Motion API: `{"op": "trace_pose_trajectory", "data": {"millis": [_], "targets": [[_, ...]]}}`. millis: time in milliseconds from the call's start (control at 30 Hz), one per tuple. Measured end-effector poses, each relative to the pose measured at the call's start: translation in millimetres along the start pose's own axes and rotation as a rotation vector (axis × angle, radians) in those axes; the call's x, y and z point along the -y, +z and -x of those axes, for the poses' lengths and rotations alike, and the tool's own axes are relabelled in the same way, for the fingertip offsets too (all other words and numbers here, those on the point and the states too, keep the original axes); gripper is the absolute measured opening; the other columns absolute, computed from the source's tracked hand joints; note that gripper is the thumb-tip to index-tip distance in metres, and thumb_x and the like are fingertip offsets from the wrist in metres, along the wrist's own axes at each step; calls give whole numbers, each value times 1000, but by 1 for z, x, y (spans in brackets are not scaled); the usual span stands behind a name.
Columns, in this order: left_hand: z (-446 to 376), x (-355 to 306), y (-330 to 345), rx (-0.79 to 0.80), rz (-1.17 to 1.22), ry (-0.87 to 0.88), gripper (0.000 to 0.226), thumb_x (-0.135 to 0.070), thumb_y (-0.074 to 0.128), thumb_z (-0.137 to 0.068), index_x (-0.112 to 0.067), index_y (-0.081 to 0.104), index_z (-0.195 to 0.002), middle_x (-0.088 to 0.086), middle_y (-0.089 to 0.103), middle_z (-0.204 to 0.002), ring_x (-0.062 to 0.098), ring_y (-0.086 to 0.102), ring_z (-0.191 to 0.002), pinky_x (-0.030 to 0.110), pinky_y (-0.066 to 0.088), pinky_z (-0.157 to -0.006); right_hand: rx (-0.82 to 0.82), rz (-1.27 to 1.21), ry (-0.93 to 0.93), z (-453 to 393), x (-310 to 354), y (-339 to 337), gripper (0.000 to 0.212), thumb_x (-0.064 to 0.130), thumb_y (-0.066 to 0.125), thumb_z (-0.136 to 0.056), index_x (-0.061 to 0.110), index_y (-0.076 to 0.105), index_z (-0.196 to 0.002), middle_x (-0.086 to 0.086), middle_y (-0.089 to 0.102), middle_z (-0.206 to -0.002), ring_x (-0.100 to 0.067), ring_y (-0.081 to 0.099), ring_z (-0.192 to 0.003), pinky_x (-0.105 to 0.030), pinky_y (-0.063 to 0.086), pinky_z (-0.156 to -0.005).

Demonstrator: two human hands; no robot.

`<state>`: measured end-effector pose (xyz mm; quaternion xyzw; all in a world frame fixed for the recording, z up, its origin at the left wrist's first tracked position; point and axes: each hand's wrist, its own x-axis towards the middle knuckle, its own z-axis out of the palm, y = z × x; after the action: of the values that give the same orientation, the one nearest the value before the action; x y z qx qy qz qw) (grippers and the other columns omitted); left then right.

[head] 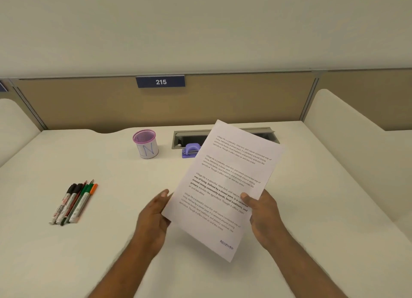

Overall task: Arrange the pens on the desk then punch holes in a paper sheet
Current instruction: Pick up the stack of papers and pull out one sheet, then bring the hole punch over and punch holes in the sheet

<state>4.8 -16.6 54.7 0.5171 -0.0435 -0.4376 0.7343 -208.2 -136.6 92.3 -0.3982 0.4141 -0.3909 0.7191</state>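
With pens [72,203] lined up, I see both hands, left [153,215] and right [263,210], gripping the sheet [225,186]; next, feed its edge into the punch [190,150]

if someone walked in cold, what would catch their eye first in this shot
The printed paper sheet, held up tilted in mid-frame, draws the eye first: the left hand grips its left edge and the right hand its right edge, and it bears a purple RECEIVED stamp near its bottom corner. Next come the pens, lined up side by side on the desk at left. Behind the sheet stand a purple hole punch and a pink-rimmed pen cup.
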Motion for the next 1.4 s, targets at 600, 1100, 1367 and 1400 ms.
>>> {"op": "trace_pose_trajectory", "data": {"millis": [600,1100,1367,1400], "targets": [[-19,2,41,196,-650,-113,15,-14,68,-92,-1,73,-95,11,79,-95,26,76,-87,30,58,-71,113,388,149,-20,7,-42,30,-4,59,-89,11,67,-113,-6,75,-107,-27,73,-95,-41,58,-83],[-56,46,37,-27,-750,-21,33,-25,79,-82,-15,64,-110,4,71,-97,20,67,-86,27,50,-75,44,471,214,-73,-18,-65,27,-5,64,-86,2,67,-111,-12,73,-108,-31,71,-96,-49,55,-91],[-110,9,46,17,-1031,222,30,-23,79,-80,-21,69,-109,-5,70,-103,9,64,-75,27,52,-75,40,610,80,-104,-30,-75,23,-3,63,-83,9,70,-100,-2,76,-98,-14,74,-81,-22,56,-64],[-120,2,50,28,-1080,251,30,-23,79,-80,-22,69,-108,-6,70,-102,7,63,-71,27,51,-74,34,615,55,-105,-33,-77,23,-4,63,-83,12,70,-98,-1,76,-97,-11,73,-78,-19,55,-61]]}}
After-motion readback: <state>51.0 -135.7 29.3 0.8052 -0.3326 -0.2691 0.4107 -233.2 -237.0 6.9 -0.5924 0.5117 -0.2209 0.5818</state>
